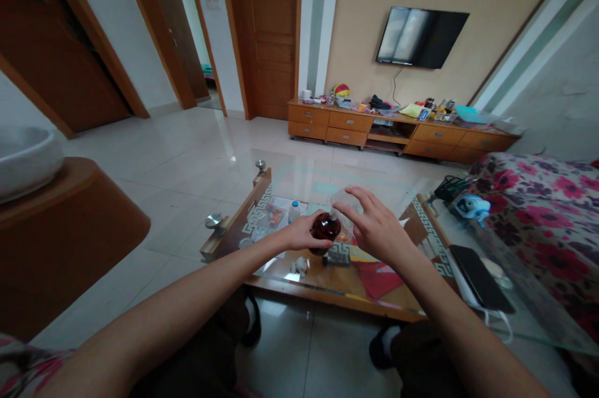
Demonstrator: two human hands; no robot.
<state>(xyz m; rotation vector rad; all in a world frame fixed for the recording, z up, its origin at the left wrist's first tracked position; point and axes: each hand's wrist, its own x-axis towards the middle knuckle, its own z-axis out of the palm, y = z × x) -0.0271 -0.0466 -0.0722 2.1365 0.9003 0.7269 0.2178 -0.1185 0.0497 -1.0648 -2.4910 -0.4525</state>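
Dark red bottle [325, 227]: being held above the glass tabletop [299, 183].
Left hand [299, 234]: grip wrapping the bottle.
Right hand [377, 229]: fingers spread, pinching its top.

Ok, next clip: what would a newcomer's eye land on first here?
Most likely the two bare hands meeting at the centre: the left hand grips a small dark red round bottle while the right hand has its fingers at the bottle's top, above the glass-topped coffee table. Next, the wall-mounted television over a cluttered wooden cabinet at the far wall, and the floral sofa cover at the right.
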